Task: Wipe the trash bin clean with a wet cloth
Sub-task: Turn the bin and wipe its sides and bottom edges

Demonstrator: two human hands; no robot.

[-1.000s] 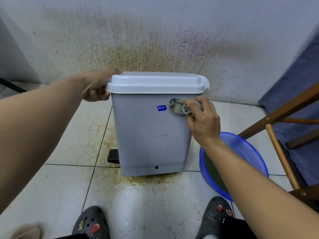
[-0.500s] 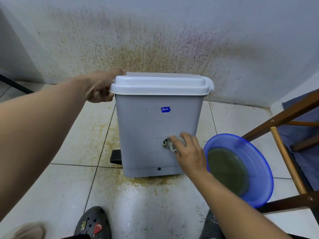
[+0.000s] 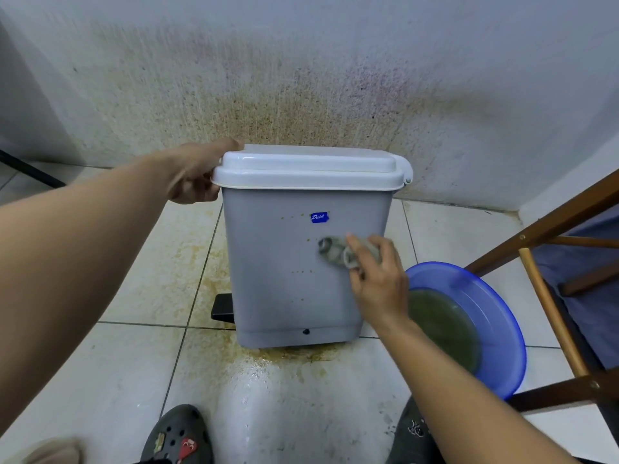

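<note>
Head view: right hand (image 3: 378, 283) grip bunches cloth (image 3: 335, 251) against trash bin (image 3: 288, 262) front; left hand (image 3: 194, 175) apparently clasps lid (image 3: 308, 170) edge.

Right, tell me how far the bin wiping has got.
Partly done. The right side of the bin front looks free of spots. In hand: the right hand presses the cloth on the front, below the blue sticker, while the left hand grips the lid edge. Left: rows of small brown spots to the left of the cloth, beside the sticker and lower down.
</note>
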